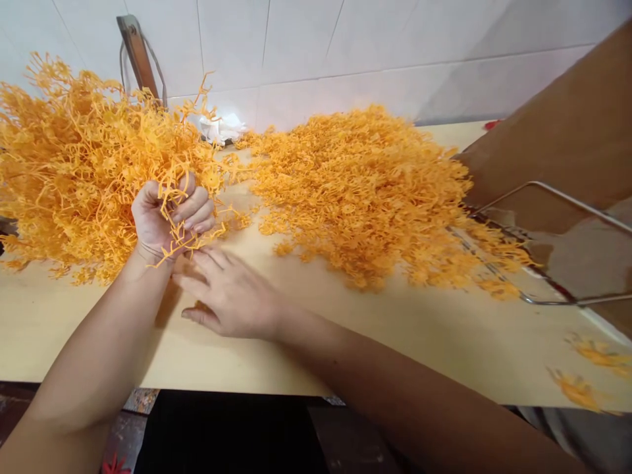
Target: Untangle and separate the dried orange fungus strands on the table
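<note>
My left hand (pixel 172 210) is closed in a fist around thin orange plastic stems (pixel 172 230), whose branching ends stick out above and below the fingers. Just below it, my right hand (pixel 230 293) has its fingers stretched out and thumb apart, close to the lower stem ends. A bit of orange shows beneath its palm, too hidden to make out. Behind my left hand rises a tall, tangled heap of orange plastic flower pieces (pixel 89 171). To the right lies a flatter pile of loose orange plastic flowers (pixel 365 197).
A pale tabletop (pixel 237 362) runs along a white tiled wall (pixel 306 39). Crumpled white paper (pixel 222 127) sits between the heaps. At right stand a brown cardboard sheet (pixel 557 125) and a bent metal wire frame (pixel 582 207). A few loose orange flowers (pixel 575 388) lie near the front right edge.
</note>
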Tool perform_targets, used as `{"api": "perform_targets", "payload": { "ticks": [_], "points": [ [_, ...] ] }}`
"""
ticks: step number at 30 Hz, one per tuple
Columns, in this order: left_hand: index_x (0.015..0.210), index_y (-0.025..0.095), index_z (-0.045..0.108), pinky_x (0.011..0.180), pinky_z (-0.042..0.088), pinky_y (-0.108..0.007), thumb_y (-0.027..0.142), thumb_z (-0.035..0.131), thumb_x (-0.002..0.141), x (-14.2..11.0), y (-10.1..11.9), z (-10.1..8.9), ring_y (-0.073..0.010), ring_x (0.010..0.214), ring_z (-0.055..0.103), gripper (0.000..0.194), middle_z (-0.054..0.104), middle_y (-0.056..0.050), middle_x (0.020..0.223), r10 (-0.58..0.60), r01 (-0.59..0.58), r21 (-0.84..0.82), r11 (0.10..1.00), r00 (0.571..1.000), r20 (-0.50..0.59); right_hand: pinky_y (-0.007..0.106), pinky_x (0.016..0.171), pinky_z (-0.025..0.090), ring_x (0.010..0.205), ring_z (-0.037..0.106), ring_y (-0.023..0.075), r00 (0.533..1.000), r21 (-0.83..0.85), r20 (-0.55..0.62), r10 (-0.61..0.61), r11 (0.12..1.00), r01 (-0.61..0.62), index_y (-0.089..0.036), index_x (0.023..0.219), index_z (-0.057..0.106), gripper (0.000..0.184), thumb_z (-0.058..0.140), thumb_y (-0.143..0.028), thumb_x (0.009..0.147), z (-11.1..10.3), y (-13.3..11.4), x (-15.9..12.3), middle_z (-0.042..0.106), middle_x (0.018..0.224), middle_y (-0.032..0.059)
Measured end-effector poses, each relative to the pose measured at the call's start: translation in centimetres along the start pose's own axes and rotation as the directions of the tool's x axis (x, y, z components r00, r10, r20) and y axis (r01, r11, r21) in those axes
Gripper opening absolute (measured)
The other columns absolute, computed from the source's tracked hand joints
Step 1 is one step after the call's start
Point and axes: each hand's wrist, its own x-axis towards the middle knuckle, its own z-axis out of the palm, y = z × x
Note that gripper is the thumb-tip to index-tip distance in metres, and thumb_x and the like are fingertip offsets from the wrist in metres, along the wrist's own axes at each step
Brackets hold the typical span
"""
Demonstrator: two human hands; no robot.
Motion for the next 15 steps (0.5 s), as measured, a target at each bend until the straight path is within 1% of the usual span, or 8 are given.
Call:
{"api": "perform_targets", "payload": {
  "ticks": [3,5,7,9,12,14,15],
  "points": [
    [0.049,0.018,0.026,0.033,0.028,-0.018,0.050,0.030,0.081,-0.1,0.3,0.3,-0.0050,0.031,0.026,0.045,0.018,0.004,0.038,0.062,-0.062,-0.008,0.998,0.998,0.023,0.045,0.097,0.031,0.118,0.037,0.0298,0.992,0.022,0.037,-0.118,0.993,0.117,-0.017,0.116,0.056,0.052,0.035,-0.053,0.084,1.2,-0.4,0.5,0.047,0.124,0.0168],
    [0.050,0.018,0.027,0.033,0.029,-0.017,0.051,0.031,0.081,-0.2,0.6,0.4,-0.0047,0.031,0.026,0.046,0.019,0.004,0.038,0.117,-0.115,-0.031,0.993,0.992,0.042,0.045,0.099,0.029,0.118,0.038,0.0291,0.986,0.037,0.067,-0.151,0.988,0.149,-0.018,0.113,0.058,0.047,0.034,-0.048,0.086,2.1,-0.2,1.5,0.050,0.122,0.0146],
    [0.051,0.018,0.029,0.033,0.029,-0.017,0.052,0.028,0.082,-0.3,0.9,0.4,-0.0046,0.032,0.027,0.046,0.020,0.004,0.037,0.160,-0.155,-0.067,0.986,0.984,0.082,0.047,0.100,0.027,0.120,0.037,0.0286,0.984,0.046,0.100,-0.146,0.989,0.142,-0.019,0.110,0.059,0.039,0.034,-0.038,0.088,2.9,0.4,2.9,0.053,0.121,0.0113],
    [0.051,0.018,0.030,0.033,0.029,-0.017,0.052,0.027,0.083,-0.5,1.0,0.3,-0.0045,0.032,0.028,0.046,0.021,0.004,0.037,0.178,-0.166,-0.096,0.981,0.976,0.124,0.050,0.101,0.025,0.121,0.037,0.0282,0.987,0.044,0.134,-0.090,0.995,0.085,-0.019,0.107,0.060,0.034,0.035,-0.031,0.088,3.6,1.6,4.5,0.054,0.121,0.0087],
    [0.051,0.018,0.030,0.033,0.029,-0.017,0.053,0.032,0.081,-0.6,1.1,0.0,-0.0044,0.031,0.029,0.046,0.021,0.004,0.037,0.166,-0.154,-0.093,0.984,0.978,0.130,0.052,0.100,0.025,0.118,0.040,0.0290,0.980,0.018,0.181,0.084,0.996,-0.089,-0.019,0.109,0.059,0.034,0.035,-0.031,0.088,4.6,4.4,6.4,0.053,0.123,0.0097],
    [0.050,0.018,0.029,0.033,0.029,-0.017,0.054,0.036,0.079,-0.6,1.1,-0.2,-0.0047,0.031,0.029,0.047,0.021,0.004,0.037,0.151,-0.146,-0.058,0.988,0.984,0.095,0.053,0.098,0.026,0.117,0.041,0.0307,0.972,-0.019,0.146,0.184,0.983,-0.184,-0.018,0.109,0.059,0.035,0.036,-0.034,0.087,5.0,6.6,6.7,0.054,0.121,0.0110],
    [0.049,0.018,0.029,0.032,0.028,-0.018,0.054,0.037,0.079,-0.6,1.1,-0.3,-0.0050,0.031,0.029,0.047,0.020,0.004,0.038,0.142,-0.139,-0.035,0.990,0.987,0.080,0.054,0.097,0.026,0.116,0.041,0.0315,0.970,-0.030,0.101,0.221,0.975,-0.219,-0.018,0.107,0.060,0.035,0.037,-0.034,0.087,5.0,7.8,6.5,0.055,0.119,0.0117]
  ]
}}
